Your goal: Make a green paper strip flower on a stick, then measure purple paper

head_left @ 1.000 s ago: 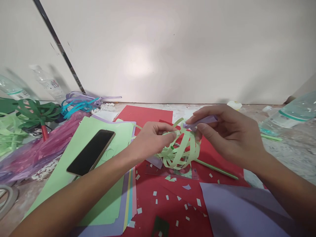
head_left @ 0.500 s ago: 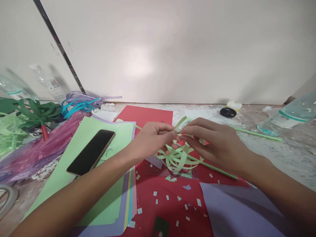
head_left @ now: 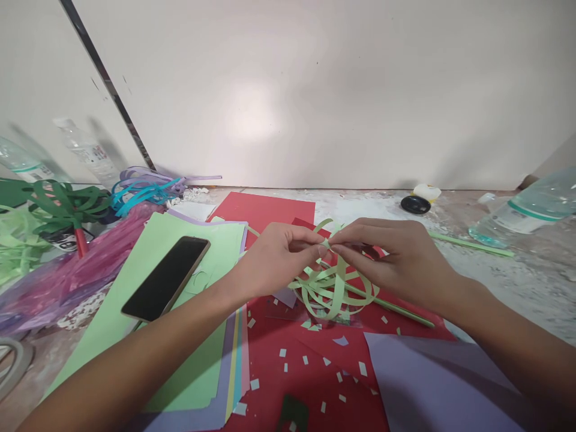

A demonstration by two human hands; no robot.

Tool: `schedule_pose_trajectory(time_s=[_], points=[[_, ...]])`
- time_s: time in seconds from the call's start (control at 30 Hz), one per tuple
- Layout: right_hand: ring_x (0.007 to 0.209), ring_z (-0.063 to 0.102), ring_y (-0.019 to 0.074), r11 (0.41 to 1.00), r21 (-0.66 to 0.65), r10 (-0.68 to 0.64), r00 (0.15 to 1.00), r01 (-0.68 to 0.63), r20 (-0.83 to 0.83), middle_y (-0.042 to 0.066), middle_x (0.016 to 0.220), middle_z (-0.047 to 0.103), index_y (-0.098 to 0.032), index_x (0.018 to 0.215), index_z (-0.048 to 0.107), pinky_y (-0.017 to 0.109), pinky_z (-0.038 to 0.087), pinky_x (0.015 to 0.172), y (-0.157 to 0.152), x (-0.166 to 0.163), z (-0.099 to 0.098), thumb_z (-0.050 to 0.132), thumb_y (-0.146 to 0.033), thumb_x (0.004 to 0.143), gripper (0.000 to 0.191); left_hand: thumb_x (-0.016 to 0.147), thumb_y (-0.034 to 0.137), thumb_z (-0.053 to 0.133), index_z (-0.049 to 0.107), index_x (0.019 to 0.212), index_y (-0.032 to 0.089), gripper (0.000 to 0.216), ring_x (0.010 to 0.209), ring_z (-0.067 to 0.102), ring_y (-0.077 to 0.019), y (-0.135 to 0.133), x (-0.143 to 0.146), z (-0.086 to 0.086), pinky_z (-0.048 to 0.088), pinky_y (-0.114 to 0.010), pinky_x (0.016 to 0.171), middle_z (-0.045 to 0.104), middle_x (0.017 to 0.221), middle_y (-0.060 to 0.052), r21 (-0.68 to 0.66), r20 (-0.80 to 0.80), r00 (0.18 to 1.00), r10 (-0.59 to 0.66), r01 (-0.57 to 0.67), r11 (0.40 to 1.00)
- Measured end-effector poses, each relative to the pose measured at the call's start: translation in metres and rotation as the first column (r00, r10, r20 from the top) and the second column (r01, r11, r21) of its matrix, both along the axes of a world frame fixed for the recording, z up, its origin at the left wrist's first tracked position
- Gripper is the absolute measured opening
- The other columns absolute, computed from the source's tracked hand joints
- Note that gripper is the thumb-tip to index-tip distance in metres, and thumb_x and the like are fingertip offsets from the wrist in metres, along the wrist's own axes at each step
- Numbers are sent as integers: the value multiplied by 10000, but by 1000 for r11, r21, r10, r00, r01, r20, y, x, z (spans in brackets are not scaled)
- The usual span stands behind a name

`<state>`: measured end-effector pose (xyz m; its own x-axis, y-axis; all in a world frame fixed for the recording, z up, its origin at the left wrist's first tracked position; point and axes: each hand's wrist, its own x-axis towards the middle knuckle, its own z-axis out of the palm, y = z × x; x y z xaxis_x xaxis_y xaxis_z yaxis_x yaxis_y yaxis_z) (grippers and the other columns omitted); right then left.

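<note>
Our left hand (head_left: 265, 264), right hand (head_left: 400, 255): fingers (head_left: 308, 233) clamped on pale-green strips (head_left: 338, 289). Nearby: phone (head_left: 166, 279) on green paper (head_left: 193, 360), purple sheet (head_left: 432, 384), rightmost bottle (head_left: 535, 210).

Muted light leaves a hazy glare on the far wall (head_left: 315, 96), shadow across the near purple sheet (head_left: 432, 375), and the right bottle (head_left: 533, 207) looking stretched.

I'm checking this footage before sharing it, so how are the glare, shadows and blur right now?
Head view throughout: bright glare on the white wall, left of centre; a shadow across the purple sheet; left hand and right hand show little motion blur, but detail between them is soft.
</note>
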<state>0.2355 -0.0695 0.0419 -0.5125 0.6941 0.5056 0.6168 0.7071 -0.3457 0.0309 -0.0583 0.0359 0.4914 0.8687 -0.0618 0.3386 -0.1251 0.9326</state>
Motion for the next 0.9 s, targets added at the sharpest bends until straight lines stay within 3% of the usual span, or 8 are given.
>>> schedule_pose_trajectory(time_s=[0.27,0.43,0.5,0.6,0.67,0.73,0.8,0.9], points=[[531,546,114,998,-33,-54,999,54,-1,-21,650,644,-236,799,653,255,397,504,-3,-5,3,549,-218,863,123,859,398,545,722,957,230,263,717,636,-146,-2,1,0,484,-226,564,687,792,-21,11,-17,1000,-1,1,1000],[523,588,139,964,-85,-259,961,251,-96,-12,626,660,-229,759,650,265,431,488,9,4,1,577,-248,836,107,834,430,586,716,901,199,273,672,623,-126,0,1,2,499,-225,559,691,837,-39,-37,25,999,33,-32,999],[525,609,155,940,-130,-332,933,314,-143,4,646,677,-219,916,663,276,455,485,18,11,-1,578,-267,842,123,828,431,597,702,882,190,268,651,617,-117,3,0,1,503,-226,555,691,847,-43,-68,51,997,57,-54,996],[595,660,177,928,-247,-334,915,277,-226,42,766,718,-194,1200,559,285,495,498,27,19,-2,573,-259,850,356,818,451,609,682,843,180,282,621,597,-109,9,-3,-2,489,-224,522,682,830,-44,-120,102,990,93,-81,989],[577,651,169,923,-285,-337,903,261,-266,48,770,718,-194,1108,596,281,492,485,29,21,-1,586,-278,847,275,816,457,612,676,822,177,288,594,570,-95,12,-4,-4,471,-217,504,677,837,-41,-138,132,985,114,-96,986],[501,601,150,916,-271,-367,891,296,-266,34,675,690,-202,890,646,281,461,456,28,20,1,588,-336,856,150,818,457,611,675,809,180,285,568,537,-83,13,-4,-5,446,-212,484,674,841,-37,-132,136,983,125,-107,985],[456,560,144,907,-256,-398,877,333,-270,19,588,647,-213,756,629,288,429,435,26,19,3,583,-370,864,196,820,464,606,673,797,188,285,553,515,-84,13,-5,-6,415,-212,459,671,836,-32,-124,118,985,122,-107,986],[483,587,159,911,-304,-382,849,279,-365,6,636,667,-242,882,604,294,438,434,24,17,4,645,-303,816,98,819,474,603,671,778,197,288,527,488,-82,11,-5,-6,372,-212,442,649,780,-19,-129,99,989,113,-100,987]])
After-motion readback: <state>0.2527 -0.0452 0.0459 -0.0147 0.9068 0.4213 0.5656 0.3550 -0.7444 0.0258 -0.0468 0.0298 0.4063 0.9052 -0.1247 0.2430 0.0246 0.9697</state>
